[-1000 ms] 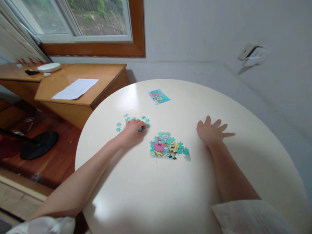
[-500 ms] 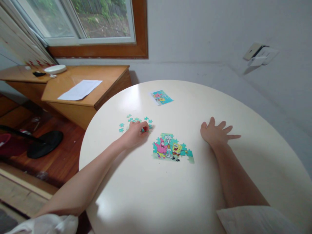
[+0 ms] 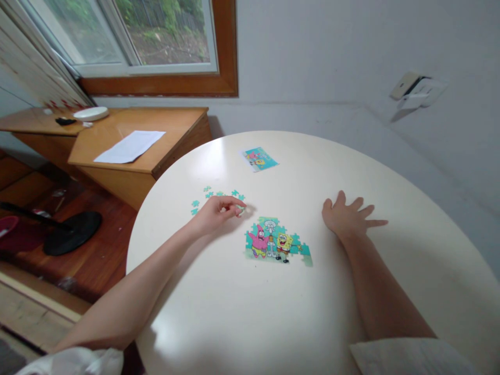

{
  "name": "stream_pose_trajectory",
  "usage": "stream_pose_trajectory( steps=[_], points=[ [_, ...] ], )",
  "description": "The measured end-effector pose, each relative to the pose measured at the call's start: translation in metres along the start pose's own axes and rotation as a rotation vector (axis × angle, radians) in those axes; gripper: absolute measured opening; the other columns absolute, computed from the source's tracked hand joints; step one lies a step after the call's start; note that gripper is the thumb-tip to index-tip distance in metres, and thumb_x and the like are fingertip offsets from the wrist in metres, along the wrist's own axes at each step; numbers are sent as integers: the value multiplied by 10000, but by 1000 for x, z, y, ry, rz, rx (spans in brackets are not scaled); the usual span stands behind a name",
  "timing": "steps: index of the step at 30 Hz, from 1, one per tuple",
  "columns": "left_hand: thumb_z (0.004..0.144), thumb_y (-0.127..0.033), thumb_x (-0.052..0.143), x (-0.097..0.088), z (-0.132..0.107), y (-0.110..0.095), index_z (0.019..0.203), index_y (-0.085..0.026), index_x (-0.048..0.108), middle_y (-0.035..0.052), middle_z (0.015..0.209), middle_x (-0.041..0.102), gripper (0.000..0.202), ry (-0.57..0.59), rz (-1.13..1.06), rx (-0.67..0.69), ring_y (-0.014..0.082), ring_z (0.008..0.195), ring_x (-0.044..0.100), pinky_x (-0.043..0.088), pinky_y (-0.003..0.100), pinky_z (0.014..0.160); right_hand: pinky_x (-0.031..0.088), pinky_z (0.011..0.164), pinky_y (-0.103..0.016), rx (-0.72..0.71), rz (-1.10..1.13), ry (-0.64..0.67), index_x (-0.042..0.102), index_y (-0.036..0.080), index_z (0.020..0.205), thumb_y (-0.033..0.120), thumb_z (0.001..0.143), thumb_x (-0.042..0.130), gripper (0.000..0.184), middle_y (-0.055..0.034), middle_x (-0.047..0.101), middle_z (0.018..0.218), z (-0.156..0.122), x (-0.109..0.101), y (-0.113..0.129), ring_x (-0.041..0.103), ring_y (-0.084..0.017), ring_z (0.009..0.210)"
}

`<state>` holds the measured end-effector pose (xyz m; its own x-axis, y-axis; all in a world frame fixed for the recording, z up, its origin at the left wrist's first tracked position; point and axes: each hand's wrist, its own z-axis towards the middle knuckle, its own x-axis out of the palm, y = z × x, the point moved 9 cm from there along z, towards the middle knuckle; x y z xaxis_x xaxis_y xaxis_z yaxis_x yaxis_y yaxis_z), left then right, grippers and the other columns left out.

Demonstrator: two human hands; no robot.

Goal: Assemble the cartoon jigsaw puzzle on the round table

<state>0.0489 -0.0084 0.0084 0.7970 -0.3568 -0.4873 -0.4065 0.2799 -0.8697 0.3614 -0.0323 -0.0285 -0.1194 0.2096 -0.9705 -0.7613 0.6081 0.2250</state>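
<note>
A partly assembled cartoon jigsaw (image 3: 278, 242) lies in the middle of the round cream table (image 3: 273, 312). Several loose teal pieces (image 3: 203, 197) are scattered to its left. My left hand (image 3: 217, 212) hovers over those pieces, lifted a little, its fingertips pinched on a small teal piece (image 3: 239, 209). My right hand (image 3: 349, 217) lies flat on the table to the right of the jigsaw, fingers spread, holding nothing. A small reference picture (image 3: 260, 158) of the puzzle rests further back on the table.
A wooden desk (image 3: 156, 156) stands at the left with a sheet of paper (image 3: 130, 146), a white dish (image 3: 91, 113) and a black object. A black round stand base (image 3: 72, 233) sits on the wood floor. A window and a wall socket (image 3: 417, 88) are behind.
My left hand has risen from the loose pieces and shifted slightly right, now pinching one piece. My right hand has stayed flat in place.
</note>
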Motion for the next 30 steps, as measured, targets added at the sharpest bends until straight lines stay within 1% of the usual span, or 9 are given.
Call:
stream_pose_trajectory(
  steps=[8,13,16,18,21,23,24,26,30],
  points=[
    [766,-239,547,8,-3,1,842,-162,689,36,724,681,179,49,-153,-51,103,603,553,442,245,594,139,903,-752,7,3,26,379,158,1364,410,872,273,562,-247,270,1427,-2,-1,1,178,-471,1305],
    [755,-229,566,19,-6,2,911,-160,637,6,574,651,185,88,-249,-97,117,579,586,441,248,587,101,930,-734,3,17,13,384,157,1359,421,869,265,570,-236,276,1421,0,1,0,177,-461,1307],
    [740,-207,577,25,-8,-1,884,-168,594,-22,510,622,150,89,-292,-110,103,521,563,432,238,569,108,918,-742,4,36,-18,423,149,1327,411,857,300,553,-233,328,1390,1,0,-4,210,-445,1300],
    [730,-204,586,29,-9,-4,847,-170,567,-33,497,606,123,85,-322,-111,93,495,545,423,228,551,105,945,-721,-72,67,-66,508,141,1242,362,844,329,489,-208,415,1333,1,-4,2,282,-394,1281],
    [718,-185,592,35,-10,-7,817,-176,534,-50,490,581,115,81,-360,-111,83,488,530,400,210,525,93,1015,-643,-289,146,-179,639,149,980,268,807,371,341,-152,527,1240,-5,-17,23,384,-304,1232],
    [709,-172,601,38,-10,-7,806,-177,519,-62,481,558,127,75,-385,-109,77,485,515,382,198,510,182,1032,-570,-438,247,-215,654,151,844,244,784,402,275,-139,603,1136,-14,-25,40,490,-265,1131],
    [705,-170,609,40,-10,-7,801,-175,512,-69,472,544,137,69,-399,-105,74,478,504,373,193,504,269,1010,-518,-518,315,-197,651,151,813,243,779,414,257,-133,641,1056,-20,-27,50,550,-242,1040],
    [698,-180,626,43,-10,-6,798,-173,500,-80,457,522,161,60,-424,-93,69,462,481,356,186,489,435,868,-397,-657,469,-103,647,157,784,266,777,429,244,-108,682,873,-35,-28,69,610,-205,842],
    [688,-218,656,46,-9,-7,805,-177,479,-82,454,517,216,50,-456,-57,71,453,474,354,187,489,485,728,-323,-759,678,15,655,167,751,316,774,482,229,-64,691,756,-72,-37,89,617,-179,709]
  ],
)
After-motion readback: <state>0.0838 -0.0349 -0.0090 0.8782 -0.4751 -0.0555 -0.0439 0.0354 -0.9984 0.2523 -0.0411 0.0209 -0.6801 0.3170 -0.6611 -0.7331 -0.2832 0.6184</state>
